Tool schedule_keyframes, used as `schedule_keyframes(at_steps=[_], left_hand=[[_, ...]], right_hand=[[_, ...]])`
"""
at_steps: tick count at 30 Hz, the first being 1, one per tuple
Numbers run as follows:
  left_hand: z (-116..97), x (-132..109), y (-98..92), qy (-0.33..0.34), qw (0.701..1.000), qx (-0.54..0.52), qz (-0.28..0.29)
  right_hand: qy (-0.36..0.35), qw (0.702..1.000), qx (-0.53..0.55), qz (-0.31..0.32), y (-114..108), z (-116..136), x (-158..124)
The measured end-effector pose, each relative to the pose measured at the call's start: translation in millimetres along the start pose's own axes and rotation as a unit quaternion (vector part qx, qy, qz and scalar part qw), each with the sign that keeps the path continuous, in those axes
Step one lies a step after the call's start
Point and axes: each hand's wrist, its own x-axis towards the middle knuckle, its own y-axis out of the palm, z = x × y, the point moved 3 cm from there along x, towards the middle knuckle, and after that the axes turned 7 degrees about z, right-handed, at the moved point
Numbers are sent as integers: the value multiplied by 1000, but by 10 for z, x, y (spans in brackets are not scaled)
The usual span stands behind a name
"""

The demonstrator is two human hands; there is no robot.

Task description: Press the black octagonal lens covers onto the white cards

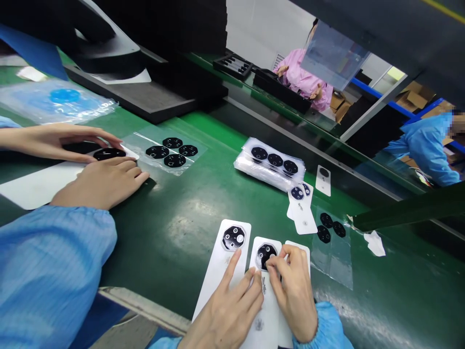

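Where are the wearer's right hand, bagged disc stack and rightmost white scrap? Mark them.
Right hand [297, 280], head view: back of hand.
Bagged disc stack [275, 160], head view: middle disc on top.
White scrap [374, 243], head view: its crumpled middle.

Right hand [296, 286]: fingertips cover the lower rim of the glossy black disc [266, 254] on the middle white rectangular panel [271, 312]; can't tell if anything small is pinched there. Same hand hides much of the right-hand white panel [304, 248]. Left hand [228, 310] hides the lower stretch of the left-hand white panel [214, 271]; its wrist cut by the bottom edge. Grey print [264, 285] below the middle disc: too small to read. Far left, a co-worker's right hand [103, 182] partly covers another glossy black disc [109, 153]; the long white panel [32, 182] there exits the left edge. Pink-clothed person [293, 63]: partly behind a hanging translucent sheet [330, 55]. Blue-clothed person [428, 145]: head pixelated.
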Motion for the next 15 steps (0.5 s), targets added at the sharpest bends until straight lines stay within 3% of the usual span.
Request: schedule_keyframes(at_steps=[15], left_hand=[[13, 7, 13, -4, 1000, 9, 4]], right_hand=[[-4, 1000, 6, -2, -16, 4, 9]])
